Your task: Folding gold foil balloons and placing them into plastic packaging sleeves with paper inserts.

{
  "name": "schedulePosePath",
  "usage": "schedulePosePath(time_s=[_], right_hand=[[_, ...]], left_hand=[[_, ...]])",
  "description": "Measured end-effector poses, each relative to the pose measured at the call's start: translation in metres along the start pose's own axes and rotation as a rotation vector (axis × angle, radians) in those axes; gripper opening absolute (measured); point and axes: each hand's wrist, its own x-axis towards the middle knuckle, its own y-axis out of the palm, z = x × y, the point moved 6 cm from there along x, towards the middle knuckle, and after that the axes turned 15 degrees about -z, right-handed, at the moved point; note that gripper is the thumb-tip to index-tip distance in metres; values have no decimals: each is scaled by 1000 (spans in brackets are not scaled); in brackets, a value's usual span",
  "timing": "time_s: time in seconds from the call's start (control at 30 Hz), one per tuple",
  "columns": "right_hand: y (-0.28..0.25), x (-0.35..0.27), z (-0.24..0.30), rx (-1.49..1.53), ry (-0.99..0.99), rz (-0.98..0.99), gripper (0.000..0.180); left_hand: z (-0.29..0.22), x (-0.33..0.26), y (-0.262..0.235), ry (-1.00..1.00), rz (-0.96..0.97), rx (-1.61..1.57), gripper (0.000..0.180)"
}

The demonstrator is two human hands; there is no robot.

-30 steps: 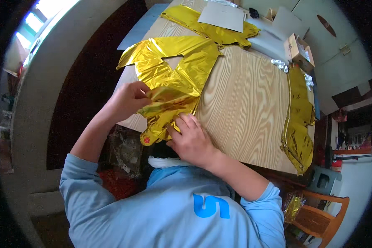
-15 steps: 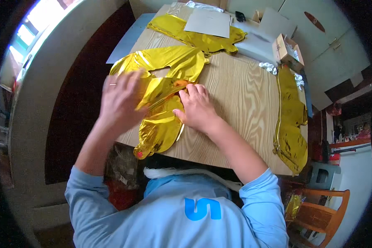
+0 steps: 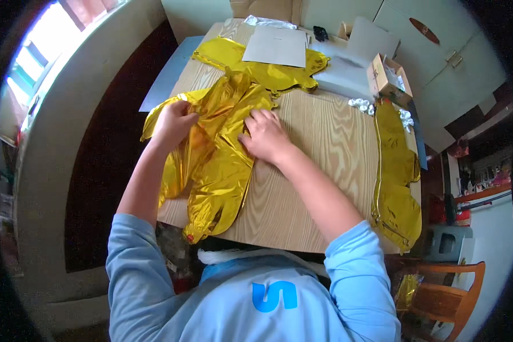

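A crumpled gold foil balloon (image 3: pixel 225 165), uninflated, lies over the near left of the wooden table (image 3: pixel 313 194). Its lower tip with a small red spot reaches the table's front edge. My left hand (image 3: pixel 176 122) is closed on the foil at the balloon's left side, lifting a fold of it. On the balloon's right edge rests my right hand (image 3: pixel 265 134), fingers bent and spread a little, pressing the foil against the table.
Another flat gold foil balloon (image 3: pixel 225 54) lies at the back, partly under a white sheet (image 3: pixel 276 47). A third folded gold one (image 3: pixel 396 176) runs along the right edge. A cardboard box (image 3: pixel 390 80) and white crumpled pieces (image 3: pixel 362 106) are near the back right corner. A wooden chair (image 3: pixel 442 290) stands at right.
My left hand has closed on the foil and pulled a part of it up and left, covering the gap that showed bare table. My right hand stays about where it was.
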Motion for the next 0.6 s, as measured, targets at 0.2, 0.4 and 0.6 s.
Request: schedulePosePath(time_s=[0.2, 0.4, 0.6], right_hand=[[24, 35, 5, -21, -27, 56, 64], [38, 31, -4, 7, 52, 82, 84], [39, 30, 0, -12, 63, 67, 85]], left_hand=[[-4, -15, 5, -32, 90, 67, 38], [-23, -4, -11, -103, 47, 156, 30], [0, -5, -16, -145, 107, 214, 39]])
